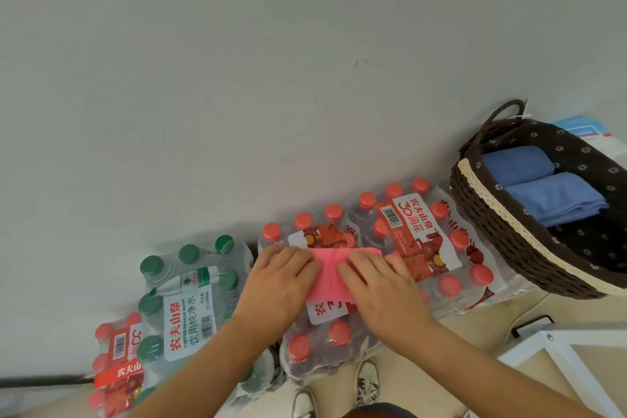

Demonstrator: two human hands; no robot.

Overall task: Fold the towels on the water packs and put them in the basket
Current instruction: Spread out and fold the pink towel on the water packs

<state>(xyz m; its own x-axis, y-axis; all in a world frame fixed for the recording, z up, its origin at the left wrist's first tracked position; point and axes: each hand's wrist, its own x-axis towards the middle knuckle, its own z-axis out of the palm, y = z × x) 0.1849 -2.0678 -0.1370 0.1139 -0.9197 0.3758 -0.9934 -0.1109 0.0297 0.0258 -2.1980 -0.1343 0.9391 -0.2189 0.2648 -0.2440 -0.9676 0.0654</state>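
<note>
A pink towel (328, 276), folded into a narrow strip, lies on a shrink-wrapped pack of red-capped water bottles (319, 339). My left hand (276, 288) presses flat on its left part, and my right hand (380, 292) presses flat on its right part. Both palms face down with the fingers spread on the cloth. At the right stands a dark woven basket (502, 234) with a flowered lining. Two folded blue towels (549, 187) lie inside it.
More water packs line the wall: a red-capped pack (437, 241) by the basket, a green-capped pack (190, 302) to the left, another red pack (115, 363) at far left. A white metal frame (559, 349) stands at lower right. My shoes (366, 380) are below.
</note>
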